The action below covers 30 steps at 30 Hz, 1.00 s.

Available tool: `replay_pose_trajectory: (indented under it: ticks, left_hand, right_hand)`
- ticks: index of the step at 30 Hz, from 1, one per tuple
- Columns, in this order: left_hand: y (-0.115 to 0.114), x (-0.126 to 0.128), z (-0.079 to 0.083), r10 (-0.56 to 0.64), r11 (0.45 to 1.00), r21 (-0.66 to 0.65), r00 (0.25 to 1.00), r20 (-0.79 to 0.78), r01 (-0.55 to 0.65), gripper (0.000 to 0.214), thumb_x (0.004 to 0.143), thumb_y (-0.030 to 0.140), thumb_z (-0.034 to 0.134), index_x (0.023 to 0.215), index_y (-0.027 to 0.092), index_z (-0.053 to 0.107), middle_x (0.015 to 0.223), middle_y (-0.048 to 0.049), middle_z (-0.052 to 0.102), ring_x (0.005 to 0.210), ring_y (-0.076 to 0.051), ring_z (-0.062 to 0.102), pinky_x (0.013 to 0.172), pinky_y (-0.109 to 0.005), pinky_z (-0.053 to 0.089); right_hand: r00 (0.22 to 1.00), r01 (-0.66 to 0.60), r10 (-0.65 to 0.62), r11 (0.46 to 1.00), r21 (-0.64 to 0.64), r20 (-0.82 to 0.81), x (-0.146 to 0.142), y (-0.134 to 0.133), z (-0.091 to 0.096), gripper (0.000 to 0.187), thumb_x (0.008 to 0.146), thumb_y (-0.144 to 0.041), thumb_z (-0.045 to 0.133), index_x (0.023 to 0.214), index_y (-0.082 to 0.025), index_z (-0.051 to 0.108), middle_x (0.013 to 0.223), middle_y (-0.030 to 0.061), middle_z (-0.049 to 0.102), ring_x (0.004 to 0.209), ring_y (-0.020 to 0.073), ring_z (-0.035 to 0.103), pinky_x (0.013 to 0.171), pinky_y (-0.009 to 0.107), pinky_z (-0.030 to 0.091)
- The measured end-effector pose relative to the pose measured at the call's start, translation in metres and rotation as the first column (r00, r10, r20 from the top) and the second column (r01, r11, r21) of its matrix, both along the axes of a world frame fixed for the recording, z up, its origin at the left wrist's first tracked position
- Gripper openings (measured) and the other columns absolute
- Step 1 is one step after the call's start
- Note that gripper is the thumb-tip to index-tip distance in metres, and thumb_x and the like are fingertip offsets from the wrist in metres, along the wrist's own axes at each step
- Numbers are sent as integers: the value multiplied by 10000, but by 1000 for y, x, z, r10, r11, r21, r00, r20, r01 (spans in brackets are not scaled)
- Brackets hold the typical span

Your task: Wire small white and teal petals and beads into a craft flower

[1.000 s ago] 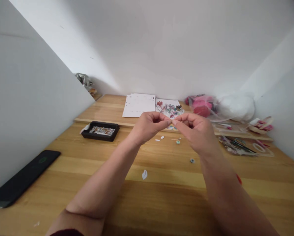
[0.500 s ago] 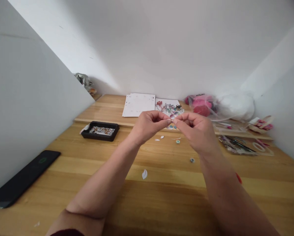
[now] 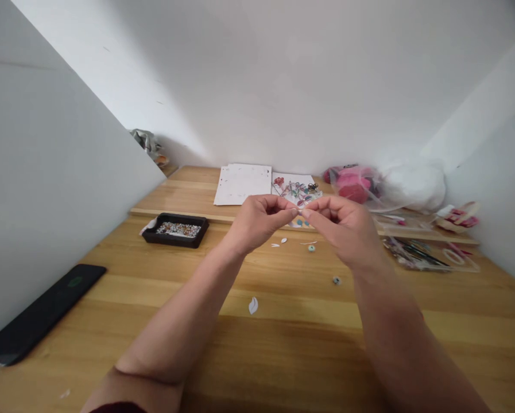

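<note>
Near desk's (image 3: 300, 355) left edge: black tray (image 3: 171, 240), beads (image 3: 177, 229) inside. Left hand (image 3: 259, 222), right hand (image 3: 348, 230): both pinching tiny piece (image 3: 299, 210), indistinct.

The left forearm (image 3: 186, 307) and right forearm (image 3: 392, 321) angle inward; the left hand (image 3: 259, 223) and right hand (image 3: 347, 229) nearly meet tip to tip, both pinching, fingers curled.

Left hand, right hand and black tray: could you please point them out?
Left hand (image 3: 259, 222): head view, on its thumb side.
Right hand (image 3: 347, 230): head view, on its thumb side.
Black tray (image 3: 174, 241): head view, on its front wall.
</note>
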<state>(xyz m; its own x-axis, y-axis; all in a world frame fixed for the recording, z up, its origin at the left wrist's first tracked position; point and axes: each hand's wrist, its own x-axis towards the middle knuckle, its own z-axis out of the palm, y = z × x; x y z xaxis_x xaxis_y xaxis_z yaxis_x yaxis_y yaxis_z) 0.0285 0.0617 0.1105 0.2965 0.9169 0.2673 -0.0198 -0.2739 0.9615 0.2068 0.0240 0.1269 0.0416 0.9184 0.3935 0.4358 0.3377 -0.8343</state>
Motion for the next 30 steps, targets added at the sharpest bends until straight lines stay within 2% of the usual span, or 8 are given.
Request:
replay_pose_trajectory:
  ticks: [6, 11, 14, 20, 24, 30]
  left_hand:
    - [2, -2, 0, 34, 999, 34, 999, -17, -33, 231, 802, 377, 750, 825, 148, 731, 775, -30, 685, 687, -108, 597, 673, -252, 522]
    - [4, -3, -2, 29, 999, 43, 999, -43, -27, 219, 807, 363, 743, 830, 145, 726, 783, -31, 679, 678, -105, 595, 652, -245, 512]
    - [3, -4, -3, 20, 999, 47, 998, -60, -17, 216, 808, 360, 742, 824, 145, 721, 760, -26, 663, 665, -102, 575, 638, -240, 502]
    - [1, -6, 0, -18, 999, 45, 995, -99, 22, 212, 806, 363, 747, 811, 154, 715, 686, -1, 620, 610, -91, 516, 575, -223, 440]
    - [-1, -7, 1, -29, 999, 37, 993, -118, 33, 195, 807, 351, 748, 803, 159, 715, 665, 3, 615, 592, -86, 499, 546, -219, 392]
    - [3, -7, -1, -85, 996, 17, 996, -15, 85, 225, 786, 368, 770, 805, 154, 703, 726, -3, 630, 651, -95, 533, 633, -242, 466]
  right_hand:
    - [996, -23, 19, 999, 44, 83, 6, -5, 9, 119, 851, -297, 712, 818, -183, 714, 576, -40, 516, 492, 78, 376, 446, 246, 243]
    - [980, 13, -47, 985, 171, 195, 7, -12, 13, 91, 859, -257, 700, 806, -184, 710, 578, -39, 534, 504, 82, 400, 460, 250, 279]
    - [977, 0, -43, 979, 202, 209, 6, -12, 13, 88, 866, -253, 698, 815, -182, 712, 594, -34, 556, 512, 83, 415, 466, 249, 291]
    - [982, 7, -42, 983, 182, 187, 9, -8, 12, 108, 867, -277, 706, 823, -179, 721, 612, -25, 568, 521, 87, 420, 470, 252, 289]
    - [991, -25, 10, 994, 110, 136, 13, -3, 10, 151, 863, -320, 713, 818, -176, 728, 626, -15, 583, 532, 91, 431, 474, 251, 297]
    - [996, -37, 34, 999, 39, 82, 17, 3, 8, 189, 842, -356, 730, 814, -169, 726, 645, -4, 594, 555, 98, 445, 489, 250, 318]
